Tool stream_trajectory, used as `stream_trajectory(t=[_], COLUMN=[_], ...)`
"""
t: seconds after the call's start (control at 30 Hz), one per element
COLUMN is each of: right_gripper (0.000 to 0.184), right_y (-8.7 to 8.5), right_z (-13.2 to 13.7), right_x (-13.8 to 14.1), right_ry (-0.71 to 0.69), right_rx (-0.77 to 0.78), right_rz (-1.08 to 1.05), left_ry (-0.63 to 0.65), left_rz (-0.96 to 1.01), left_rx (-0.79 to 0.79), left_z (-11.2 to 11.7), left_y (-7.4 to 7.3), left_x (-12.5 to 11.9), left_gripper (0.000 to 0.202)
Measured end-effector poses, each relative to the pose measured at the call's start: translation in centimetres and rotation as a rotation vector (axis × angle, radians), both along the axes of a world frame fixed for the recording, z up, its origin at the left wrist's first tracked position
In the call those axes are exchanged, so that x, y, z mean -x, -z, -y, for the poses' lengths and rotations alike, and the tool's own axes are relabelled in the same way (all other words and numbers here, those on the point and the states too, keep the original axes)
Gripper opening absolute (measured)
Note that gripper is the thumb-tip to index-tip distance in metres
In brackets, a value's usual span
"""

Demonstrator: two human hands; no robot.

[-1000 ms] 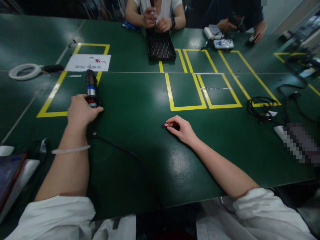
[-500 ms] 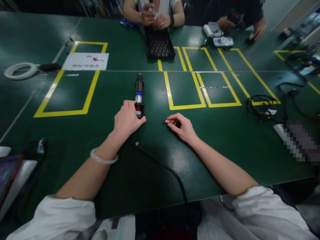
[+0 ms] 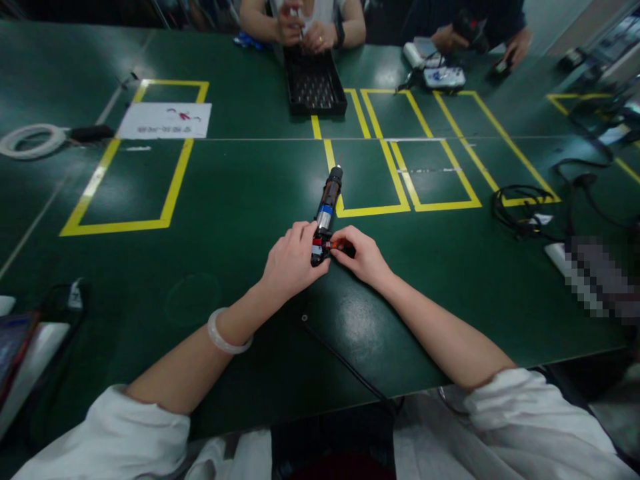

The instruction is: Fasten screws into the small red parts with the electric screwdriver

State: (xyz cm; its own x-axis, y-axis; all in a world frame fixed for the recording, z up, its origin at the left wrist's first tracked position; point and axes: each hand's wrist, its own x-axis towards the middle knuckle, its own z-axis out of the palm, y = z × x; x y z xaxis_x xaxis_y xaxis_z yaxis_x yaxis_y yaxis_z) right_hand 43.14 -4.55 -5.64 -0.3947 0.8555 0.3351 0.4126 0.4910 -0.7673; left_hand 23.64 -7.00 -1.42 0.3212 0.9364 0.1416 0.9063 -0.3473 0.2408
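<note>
Tilted slightly to the right, an electric screwdriver [image 3: 327, 201] with its inner motor section exposed lies over the table. My left hand [image 3: 291, 261] is closed around its lower end. Between the thumb and fingers of my right hand [image 3: 365, 257] is a small red-and-orange part [image 3: 332, 246], mostly covered by the fingertips. That part meets the right side of the screwdriver's lower end; whether it is seated there I cannot tell. Below the hands, a black cable [image 3: 345, 363] with a ring-like tip runs to the table's front edge.
Yellow tape outlines mark the green table [image 3: 240, 180]. A printed sheet [image 3: 165, 120] and a white coil [image 3: 33, 141] lie left. Across the table, a co-worker's hands [image 3: 305, 33] are above a black tray [image 3: 316, 87]. Coiled black cable [image 3: 520, 210] lies right.
My left hand has carried the screwdriver to the right and tilted it, bringing it against the small part in my right hand. The cable's tip now lies lower and farther right.
</note>
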Motion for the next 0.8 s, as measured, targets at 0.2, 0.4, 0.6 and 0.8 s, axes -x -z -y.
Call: stream_trajectory(t=[0.2,0.4,0.6,0.8], right_gripper=[0.011,0.011,0.012,0.009], right_y=[-0.41,-0.56,-0.48,-0.95], right_z=[0.17,0.11,0.05,0.29], right_x=[-0.19,-0.15,0.17,0.09], right_ry=[-0.027,-0.024,0.026,0.086], right_rx=[-0.046,-0.053,0.037,0.046], right_rz=[0.025,-0.033,-0.128,-0.137], left_ry=[0.003,0.006,0.012,-0.033], left_rz=[-0.003,0.003,-0.019,-0.058], left_rx=[-0.014,-0.019,-0.020,-0.014], left_z=[-0.04,-0.02,0.04,-0.20], left_y=[0.13,0.32,0.22,-0.24], left_x=[0.12,0.16,0.09,-0.66], left_gripper=[0.065,0.067,0.068,0.069])
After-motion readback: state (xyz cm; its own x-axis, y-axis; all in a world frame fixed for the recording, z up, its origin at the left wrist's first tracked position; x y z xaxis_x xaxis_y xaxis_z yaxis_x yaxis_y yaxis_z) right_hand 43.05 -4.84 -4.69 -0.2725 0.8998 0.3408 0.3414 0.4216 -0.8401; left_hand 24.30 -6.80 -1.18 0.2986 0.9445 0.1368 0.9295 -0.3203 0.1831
